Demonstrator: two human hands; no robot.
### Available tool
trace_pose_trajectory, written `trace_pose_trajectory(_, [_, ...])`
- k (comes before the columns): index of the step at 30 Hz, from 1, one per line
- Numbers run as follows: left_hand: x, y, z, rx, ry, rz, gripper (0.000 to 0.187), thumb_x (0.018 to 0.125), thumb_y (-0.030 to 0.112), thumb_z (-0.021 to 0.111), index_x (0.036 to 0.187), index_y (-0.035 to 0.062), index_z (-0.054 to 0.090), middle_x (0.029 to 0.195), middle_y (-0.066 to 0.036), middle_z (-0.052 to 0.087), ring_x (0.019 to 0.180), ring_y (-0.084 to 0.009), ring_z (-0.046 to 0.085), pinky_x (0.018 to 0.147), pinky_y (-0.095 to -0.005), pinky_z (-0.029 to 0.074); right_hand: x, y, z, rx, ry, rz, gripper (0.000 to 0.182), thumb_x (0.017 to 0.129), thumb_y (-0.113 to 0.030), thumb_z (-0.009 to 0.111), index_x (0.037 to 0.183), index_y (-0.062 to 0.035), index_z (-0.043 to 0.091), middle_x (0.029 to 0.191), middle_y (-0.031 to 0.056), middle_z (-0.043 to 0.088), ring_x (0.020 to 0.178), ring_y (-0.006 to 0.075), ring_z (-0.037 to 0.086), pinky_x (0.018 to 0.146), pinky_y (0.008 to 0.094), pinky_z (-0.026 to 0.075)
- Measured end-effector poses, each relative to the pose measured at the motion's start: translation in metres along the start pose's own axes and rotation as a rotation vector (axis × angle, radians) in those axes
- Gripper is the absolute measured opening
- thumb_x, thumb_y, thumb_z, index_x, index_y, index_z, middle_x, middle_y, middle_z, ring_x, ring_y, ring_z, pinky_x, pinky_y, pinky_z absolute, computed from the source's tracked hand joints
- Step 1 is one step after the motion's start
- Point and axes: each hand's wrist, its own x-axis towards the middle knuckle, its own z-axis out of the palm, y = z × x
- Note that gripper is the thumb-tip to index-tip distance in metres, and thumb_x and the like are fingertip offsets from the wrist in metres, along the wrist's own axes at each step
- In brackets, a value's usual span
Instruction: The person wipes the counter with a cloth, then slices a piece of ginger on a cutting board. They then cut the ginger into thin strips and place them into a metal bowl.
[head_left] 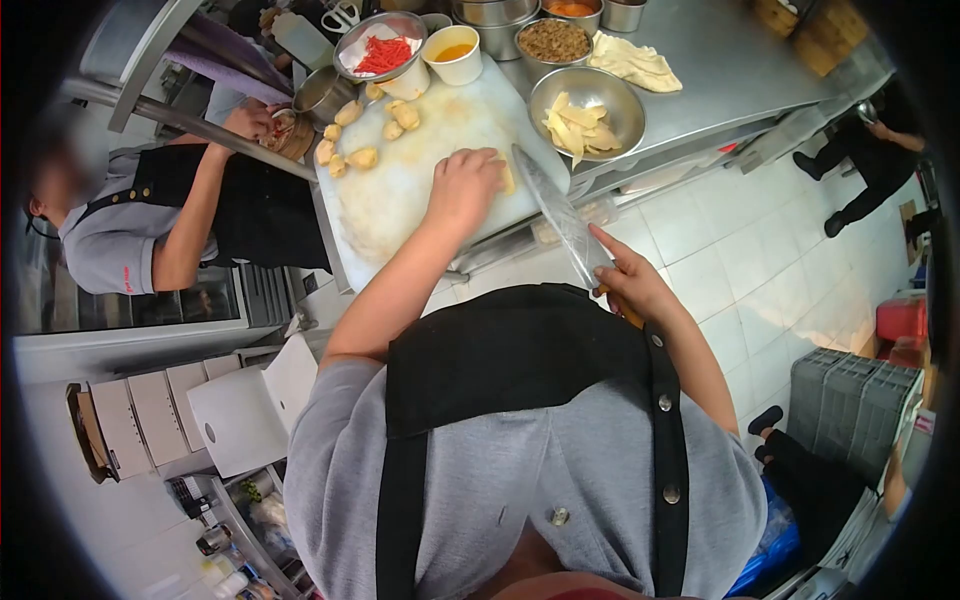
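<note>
My right hand (636,277) is wrapped round the handle of a large kitchen knife (562,215). Its broad blade points up and left, the tip over the edge of the white cutting board (400,205). My left hand (466,190) rests on the board with fingers bent and together, pressing a pale yellow piece of what looks like peeled ginger (507,178); most of that piece is under the fingers. Several more peeled ginger pieces (362,158) lie at the board's far left. Sliced ginger (578,126) fills part of a steel bowl (630,110) beyond the knife.
Along the board's back edge stand a bowl of red shreds (385,55) and a white cup of orange liquid (452,55). Behind are a pot of brown mince (553,40) and a pale folded cloth or sheet (636,62). A co-worker (140,205) works at the left; other people stand right.
</note>
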Motion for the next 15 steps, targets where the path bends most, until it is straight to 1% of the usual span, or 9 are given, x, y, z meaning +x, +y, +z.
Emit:
trace_pose_trajectory(1, [-0.008, 0.0, 0.003, 0.07, 0.02, 0.08, 0.053, 0.092, 0.03, 0.058, 0.139, 0.0089, 0.044, 0.141, -0.005, 0.047, 0.132, -0.0298, 0.04, 0.108, -0.0522, 0.03, 0.0, -0.001, 0.001, 0.0, -0.019, 0.008, 0.062, 0.094, -0.007, 0.051, 0.15, -0.0213, 0.03, 0.079, 0.0021, 0.056, 0.061, 0.0085, 0.058, 0.049, 0.0225, 0.046])
trace_pose_trajectory(4, [-0.023, 0.006, 0.012, 0.146, -0.097, 0.081, 0.061, 0.095, 0.04, 0.051, 0.146, 0.0114, 0.036, 0.155, -0.001, 0.029, 0.142, -0.029, 0.024, 0.113, -0.0578, 0.014, 0.004, 0.003, 0.004, 0.014, -0.034, -0.006, 0.062, 0.094, -0.007, 0.052, 0.15, -0.0216, 0.03, 0.078, 0.0019, 0.056, 0.061, 0.0079, 0.057, 0.048, 0.0226, 0.045])
trace_pose_trajectory(7, [-0.027, 0.005, 0.014, 0.128, -0.128, 0.055, 0.063, 0.096, 0.046, 0.045, 0.148, 0.0119, 0.032, 0.157, 0.0, 0.024, 0.145, -0.0283, 0.019, 0.113, -0.0617, 0.009, 0.002, -0.002, 0.007, 0.007, -0.04, 0.034, 0.062, 0.094, -0.007, 0.052, 0.15, -0.0223, 0.031, 0.077, 0.0015, 0.056, 0.059, 0.0077, 0.056, 0.047, 0.0225, 0.045])
trace_pose_trajectory(13, [-0.026, 0.004, 0.013, 0.093, -0.131, 0.065, 0.066, 0.094, 0.046, 0.048, 0.148, 0.0115, 0.032, 0.156, 0.0, 0.027, 0.143, -0.0278, 0.023, 0.112, -0.0628, 0.006, 0.008, 0.011, 0.014, 0.027, 0.018, 0.01, 0.061, 0.094, -0.007, 0.052, 0.15, -0.0243, 0.032, 0.075, 0.0018, 0.058, 0.053, 0.0074, 0.053, 0.046, 0.0223, 0.045])
trace_pose_trajectory(15, [-0.025, 0.003, 0.012, 0.096, -0.132, 0.063, 0.066, 0.094, 0.046, 0.049, 0.148, 0.0115, 0.032, 0.155, -0.001, 0.029, 0.141, -0.028, 0.026, 0.112, -0.0632, 0.005, 0.009, 0.015, 0.017, 0.051, 0.028, 0.011, 0.063, 0.094, -0.007, 0.053, 0.149, -0.0281, 0.033, 0.073, 0.0029, 0.058, 0.05, 0.0074, 0.049, 0.046, 0.0227, 0.043])
